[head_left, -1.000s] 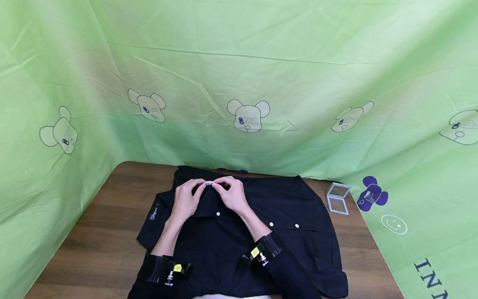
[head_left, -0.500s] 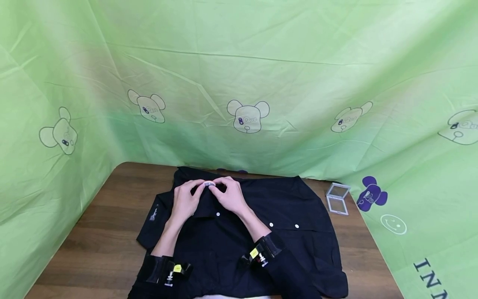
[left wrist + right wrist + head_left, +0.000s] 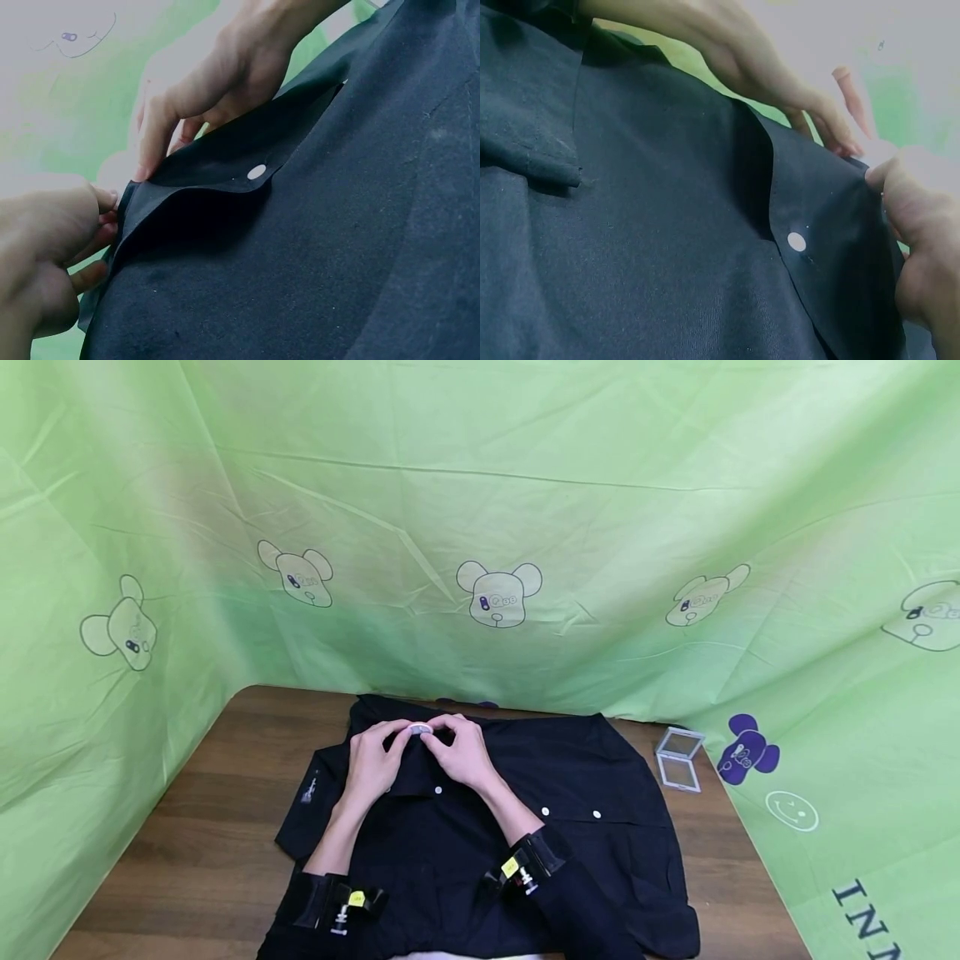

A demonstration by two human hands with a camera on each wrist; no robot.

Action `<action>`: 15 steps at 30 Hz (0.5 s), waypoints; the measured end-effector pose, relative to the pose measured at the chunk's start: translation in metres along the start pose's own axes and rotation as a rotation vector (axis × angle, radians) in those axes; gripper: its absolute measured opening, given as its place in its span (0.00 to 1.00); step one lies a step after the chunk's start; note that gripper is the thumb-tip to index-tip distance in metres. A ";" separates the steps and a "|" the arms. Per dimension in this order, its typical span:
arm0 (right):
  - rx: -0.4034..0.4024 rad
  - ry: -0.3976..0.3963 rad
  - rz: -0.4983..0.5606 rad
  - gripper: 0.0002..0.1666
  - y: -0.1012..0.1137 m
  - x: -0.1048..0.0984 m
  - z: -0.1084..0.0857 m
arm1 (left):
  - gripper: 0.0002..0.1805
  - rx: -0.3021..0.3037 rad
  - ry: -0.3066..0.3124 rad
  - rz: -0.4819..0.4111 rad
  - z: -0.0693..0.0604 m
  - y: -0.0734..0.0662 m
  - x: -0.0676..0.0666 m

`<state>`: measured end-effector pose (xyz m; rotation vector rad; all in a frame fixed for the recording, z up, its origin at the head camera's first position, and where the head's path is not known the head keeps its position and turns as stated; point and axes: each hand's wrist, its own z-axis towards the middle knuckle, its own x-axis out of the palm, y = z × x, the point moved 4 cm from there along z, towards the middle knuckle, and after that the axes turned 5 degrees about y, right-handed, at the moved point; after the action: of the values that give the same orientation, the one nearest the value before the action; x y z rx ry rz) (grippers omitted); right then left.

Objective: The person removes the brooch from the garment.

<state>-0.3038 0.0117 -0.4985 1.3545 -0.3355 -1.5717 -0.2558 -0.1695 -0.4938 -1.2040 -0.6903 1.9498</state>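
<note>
A dark garment with white buttons lies spread over the table. Near its far edge the left hand and the right hand pinch a small round, pale object between them, one at either side. In the left wrist view, the left hand and the right hand have their fingertips at the garment's raised edge, near a flap with a white button. The right wrist view shows the same flap and button; the small object is hard to make out there.
A clear hinged case lies unfolded at the table's right side. The brown wooden table shows at the left and right. Green printed cloth hangs behind and along both sides.
The right hand's fingers have shifted slightly left along the small round object, and more of that object's face shows. The left hand has hardly moved.
</note>
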 end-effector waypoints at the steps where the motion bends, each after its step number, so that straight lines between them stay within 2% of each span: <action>1: 0.001 -0.002 0.001 0.09 0.000 0.000 0.000 | 0.09 0.001 0.000 0.000 0.000 0.000 0.000; 15: 0.057 -0.017 0.044 0.04 0.000 0.001 0.003 | 0.08 0.051 -0.003 0.012 0.000 -0.003 0.000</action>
<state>-0.3063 0.0098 -0.4977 1.3687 -0.4207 -1.5483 -0.2549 -0.1680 -0.4918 -1.1766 -0.6321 1.9682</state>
